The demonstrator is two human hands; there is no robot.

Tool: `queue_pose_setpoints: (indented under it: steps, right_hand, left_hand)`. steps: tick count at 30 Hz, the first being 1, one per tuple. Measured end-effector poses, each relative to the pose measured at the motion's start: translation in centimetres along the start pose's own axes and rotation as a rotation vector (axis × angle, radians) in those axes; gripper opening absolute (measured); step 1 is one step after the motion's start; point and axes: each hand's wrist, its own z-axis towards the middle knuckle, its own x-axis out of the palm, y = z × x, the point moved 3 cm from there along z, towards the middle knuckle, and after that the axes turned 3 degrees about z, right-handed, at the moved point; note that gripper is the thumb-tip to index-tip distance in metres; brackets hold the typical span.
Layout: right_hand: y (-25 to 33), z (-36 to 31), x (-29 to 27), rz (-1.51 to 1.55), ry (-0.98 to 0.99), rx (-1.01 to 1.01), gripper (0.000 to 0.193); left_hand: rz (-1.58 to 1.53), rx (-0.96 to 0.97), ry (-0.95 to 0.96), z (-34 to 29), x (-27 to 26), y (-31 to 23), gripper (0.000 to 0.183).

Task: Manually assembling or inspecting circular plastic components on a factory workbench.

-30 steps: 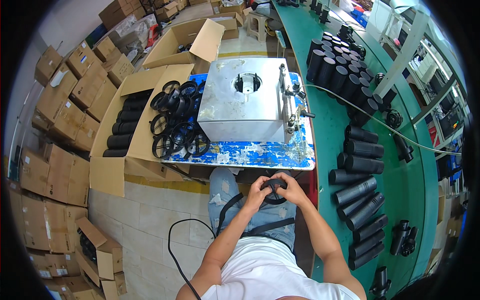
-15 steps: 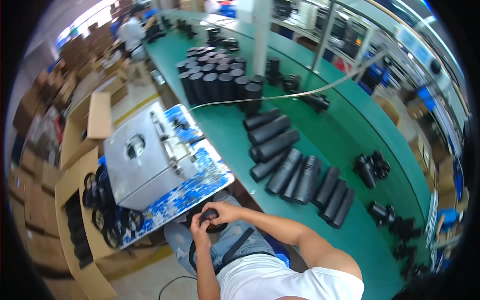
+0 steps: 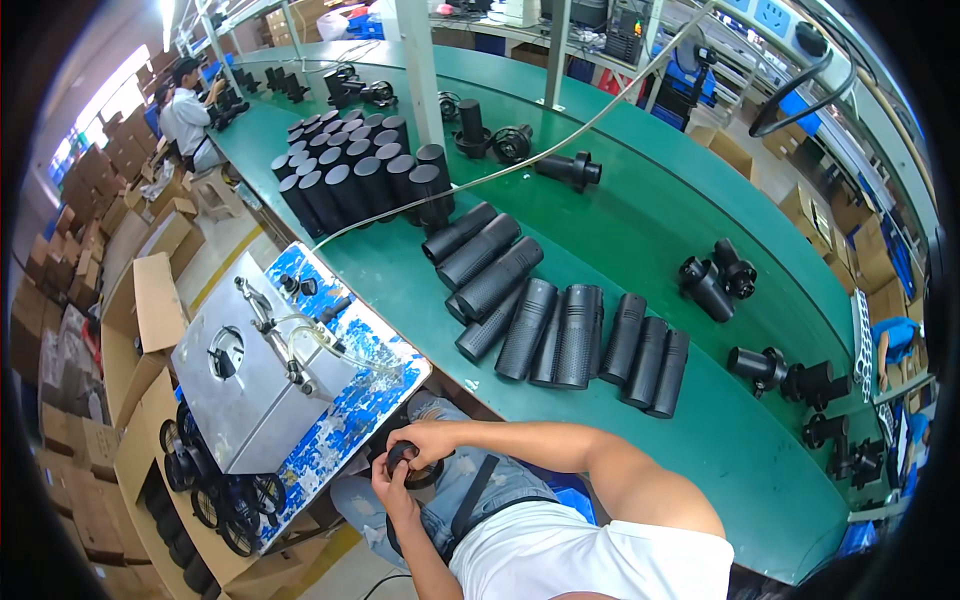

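Observation:
Over my lap, both hands are closed round a black round part point(image 3: 402, 452) with a ring-like rim. My left hand point(image 3: 393, 488) grips it from below, fingers curled at its near side. My right hand point(image 3: 428, 438) holds it from above, its fingers bent over the rim. Part of a dark curved edge shows below my right hand; whether it belongs to the same piece I cannot tell. The fingers hide much of the part.
A metal box fixture point(image 3: 235, 375) with a clamp stands on a blue-and-white worn table point(image 3: 350, 410). Black cylinders point(image 3: 580, 335) lie on the green bench point(image 3: 520, 410); others stand upright. An open carton point(image 3: 225, 560) holds black parts. A cable crosses the bench. Another person point(image 3: 185, 120) sits far left.
The view has turned, so the bench and its cylinders appear further left. Both hands keep hold of the black round part, its grip little altered.

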Motion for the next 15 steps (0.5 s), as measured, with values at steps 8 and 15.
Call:
queue_pose_setpoints:
  steps: [8,15]
  right_hand:
    - [-0.3,-0.1,-0.4,0.035,0.014,-0.025,0.051]
    - [-0.3,0.8,0.0,0.043,0.015,-0.073,0.048]
  left_hand:
    - [0.025,-0.001,-0.009,-0.1,0.8,-0.4,0.028]
    - [0.064,-0.012,-0.003,-0.2,-0.8,0.0,0.032]
